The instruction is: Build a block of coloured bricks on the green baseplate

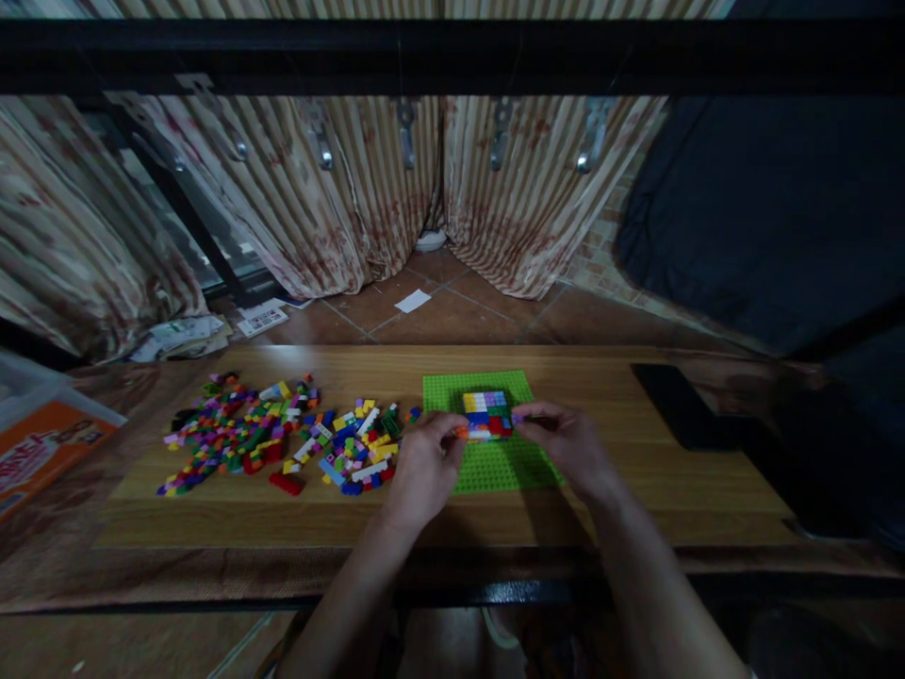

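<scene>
A green studded baseplate (487, 476) lies on the wooden board, and on it stands a block of colourful toy bricks (485, 404) in white, yellow, blue, red and purple. My left hand (428, 467) is at the block's left side, thumb and fingertips pinched on a small orange brick (462, 433). On the opposite side my right hand (569, 443) pinches a small purple brick (517, 419) close to the block's right edge. Whether either small brick is joined to the block, I cannot tell. Fingers partly hide both.
Loose bricks lie in a large pile (247, 424) at the left and a smaller pile (360, 448) beside my left hand. A black phone-like slab (679, 405) rests at the right of the wooden board (339, 358). A plastic box (49, 434) stands far left. A dark bar with hooks crosses above.
</scene>
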`<state>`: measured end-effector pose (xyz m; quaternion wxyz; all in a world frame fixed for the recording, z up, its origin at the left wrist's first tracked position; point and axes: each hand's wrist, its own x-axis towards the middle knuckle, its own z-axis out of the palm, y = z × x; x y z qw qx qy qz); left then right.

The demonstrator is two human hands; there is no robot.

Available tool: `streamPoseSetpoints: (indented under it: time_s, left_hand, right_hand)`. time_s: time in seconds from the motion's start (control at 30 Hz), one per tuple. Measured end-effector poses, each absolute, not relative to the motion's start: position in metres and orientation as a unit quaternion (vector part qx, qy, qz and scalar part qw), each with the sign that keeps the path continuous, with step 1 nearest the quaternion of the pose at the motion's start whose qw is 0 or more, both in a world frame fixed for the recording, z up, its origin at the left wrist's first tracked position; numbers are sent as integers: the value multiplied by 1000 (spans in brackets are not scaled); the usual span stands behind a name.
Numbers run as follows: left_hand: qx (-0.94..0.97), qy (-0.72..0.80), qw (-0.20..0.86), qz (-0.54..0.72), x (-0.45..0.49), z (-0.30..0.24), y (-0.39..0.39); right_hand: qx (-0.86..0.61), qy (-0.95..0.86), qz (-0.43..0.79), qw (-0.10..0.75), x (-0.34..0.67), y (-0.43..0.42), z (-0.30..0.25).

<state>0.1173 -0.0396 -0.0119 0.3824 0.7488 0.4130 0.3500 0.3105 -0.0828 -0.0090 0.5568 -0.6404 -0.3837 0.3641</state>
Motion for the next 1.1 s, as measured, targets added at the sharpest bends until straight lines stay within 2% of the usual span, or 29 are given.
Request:
streamPoseSetpoints:
  time_s: [0.27,0.57,1.1]
  left_hand:
    - [780,394,348,339,125,-10,-42]
    - [790,433,291,321,133,-19,-38]
    - [794,420,285,334,132,-13,-40]
  right_hand:
    - [-615,-562,257,490,289,-84,-9]
    - [-607,-631,154,457,287,-83,-14]
    - [-616,-641,143,435,285,-84,-12]
